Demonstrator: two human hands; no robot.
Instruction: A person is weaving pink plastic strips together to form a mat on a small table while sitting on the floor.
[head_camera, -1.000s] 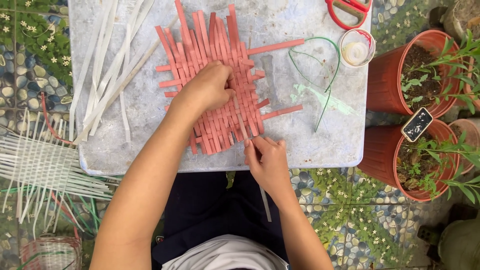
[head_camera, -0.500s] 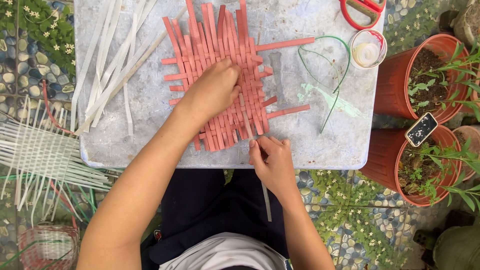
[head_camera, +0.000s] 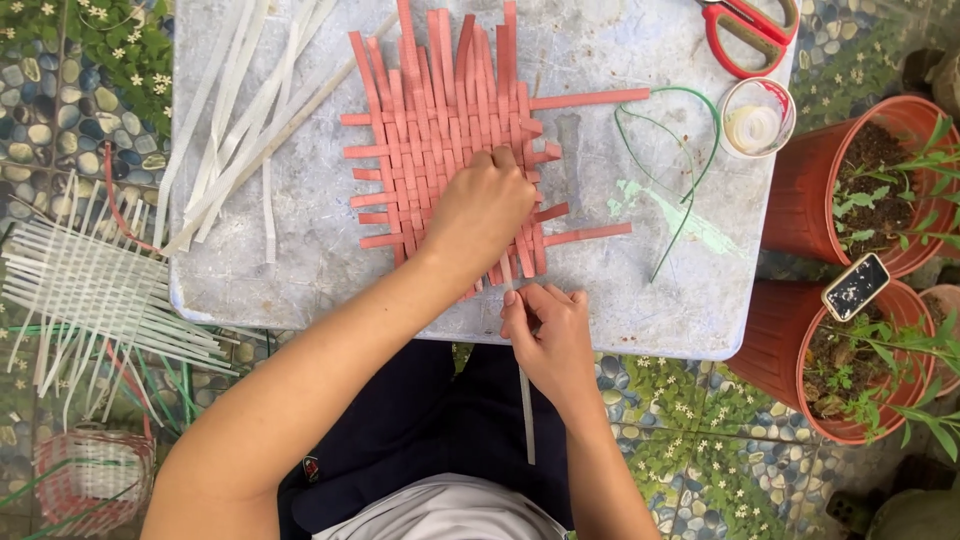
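**weave_newbie:** Salmon-pink strips all over that grey table (head_camera: 300, 270) — what's going on with the hands?

**strapcrafter:** That's a half-woven pink mat (head_camera: 440, 150) lying flat in the middle of the tabletop, loose ends sticking out on every side. The left hand (head_camera: 480, 212) is pressed down on its lower right part, fingers curled onto the weave near the middle. The right hand (head_camera: 548, 335) sits at the near table edge, just below the mat, with fingertips pinched round a thin pale strip (head_camera: 523, 400) that runs from the mat's bottom edge down past the table toward the lap.

**weave_newbie:** And the other stuff?

**strapcrafter:** Bundle of white strips (head_camera: 235, 110) on the table's left side, a bent green strand (head_camera: 690, 170) to the right of the mat, red-handled scissors (head_camera: 745, 35) and a small roll of tape (head_camera: 755, 120) at the far right corner. Off the table — a white woven panel (head_camera: 95, 290) lies on the pebble floor to the left, and two terracotta-coloured plant pots (head_camera: 810, 190) stand on the right.
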